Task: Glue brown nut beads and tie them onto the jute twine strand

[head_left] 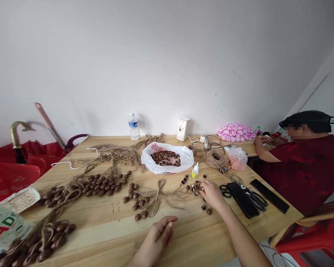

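Observation:
My right hand (210,193) reaches to a small pile of brown nut shell halves (195,187), its fingertips closed at a shell at the pile's right edge. My left hand (160,233) is held near the table's front with fingers curled and thumb against the index finger; whatever they may hold is hidden. Beyond it lies a looped twine cord (159,194) with frayed strands and whole brown nuts (141,202) at its left. A small glue bottle (195,171) stands behind the shell pile. A white plastic bag (149,163) of shell pieces lies open behind these things.
Twine strings with nuts (100,185) cover the table's left side. On the right lie black-handled scissors (256,198), a black case (242,200), a phone (269,195) and a twine coil (215,159). A water bottle (133,128) stands at the wall. Another person (303,163) sits at right.

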`<state>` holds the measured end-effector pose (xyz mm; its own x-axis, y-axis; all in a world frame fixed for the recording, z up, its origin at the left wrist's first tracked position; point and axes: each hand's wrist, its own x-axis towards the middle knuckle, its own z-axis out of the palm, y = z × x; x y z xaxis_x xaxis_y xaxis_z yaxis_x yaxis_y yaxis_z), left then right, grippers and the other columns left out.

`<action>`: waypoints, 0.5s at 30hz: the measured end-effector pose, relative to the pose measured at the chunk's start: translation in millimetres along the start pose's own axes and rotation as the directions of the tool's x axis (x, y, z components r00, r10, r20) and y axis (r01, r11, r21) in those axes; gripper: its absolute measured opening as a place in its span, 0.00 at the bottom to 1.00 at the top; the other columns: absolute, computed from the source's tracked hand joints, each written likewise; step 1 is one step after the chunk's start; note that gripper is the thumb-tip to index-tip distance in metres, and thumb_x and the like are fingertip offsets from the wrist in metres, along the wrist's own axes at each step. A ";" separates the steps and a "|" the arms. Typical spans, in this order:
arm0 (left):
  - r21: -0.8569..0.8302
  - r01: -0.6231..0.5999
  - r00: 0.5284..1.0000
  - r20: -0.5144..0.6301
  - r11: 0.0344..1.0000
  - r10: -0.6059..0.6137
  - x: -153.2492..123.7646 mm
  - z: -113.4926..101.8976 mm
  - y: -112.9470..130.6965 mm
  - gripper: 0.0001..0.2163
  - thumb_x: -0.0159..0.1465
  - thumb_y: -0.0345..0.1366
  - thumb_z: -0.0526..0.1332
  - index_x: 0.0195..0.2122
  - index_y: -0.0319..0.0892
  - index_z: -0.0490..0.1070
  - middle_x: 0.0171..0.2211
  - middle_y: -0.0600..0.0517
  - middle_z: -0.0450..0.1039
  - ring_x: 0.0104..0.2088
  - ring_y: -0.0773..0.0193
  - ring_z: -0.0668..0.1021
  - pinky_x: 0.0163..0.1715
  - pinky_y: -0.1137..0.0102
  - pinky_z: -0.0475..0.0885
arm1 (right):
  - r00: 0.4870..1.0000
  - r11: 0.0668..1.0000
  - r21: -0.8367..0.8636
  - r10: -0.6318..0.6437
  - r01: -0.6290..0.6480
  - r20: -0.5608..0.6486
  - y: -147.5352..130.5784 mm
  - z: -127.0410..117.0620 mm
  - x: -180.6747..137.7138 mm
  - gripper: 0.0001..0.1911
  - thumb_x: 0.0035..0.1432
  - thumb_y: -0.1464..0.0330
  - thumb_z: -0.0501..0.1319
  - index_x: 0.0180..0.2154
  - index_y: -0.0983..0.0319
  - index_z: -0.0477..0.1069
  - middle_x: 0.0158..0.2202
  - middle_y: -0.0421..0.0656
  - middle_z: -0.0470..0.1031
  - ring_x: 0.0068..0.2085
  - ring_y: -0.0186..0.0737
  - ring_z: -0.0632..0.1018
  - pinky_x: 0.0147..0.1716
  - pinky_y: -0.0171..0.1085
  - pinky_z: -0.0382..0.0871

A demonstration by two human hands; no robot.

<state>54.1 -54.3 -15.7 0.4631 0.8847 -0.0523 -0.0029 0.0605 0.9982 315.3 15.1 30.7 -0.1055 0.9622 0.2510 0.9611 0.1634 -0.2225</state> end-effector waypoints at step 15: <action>-0.660 0.109 0.994 0.058 0.743 -0.095 7.1 -6.3 18.8 0.11 0.57 0.40 0.63 0.34 0.36 0.74 0.26 0.50 0.69 0.24 0.71 0.68 0.25 0.75 0.62 | 0.934 0.795 0.504 -0.348 0.336 -0.073 -123.7 22.6 -38.1 0.03 0.49 0.74 0.62 0.27 0.61 0.71 0.30 0.41 0.67 0.35 0.39 0.70 0.34 0.34 0.66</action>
<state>51.7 -44.0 2.5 0.5118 0.8468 -0.1447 -0.5368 0.4467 0.7157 194.6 -36.8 27.4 -0.4148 0.8262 0.3812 0.6002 0.5633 -0.5678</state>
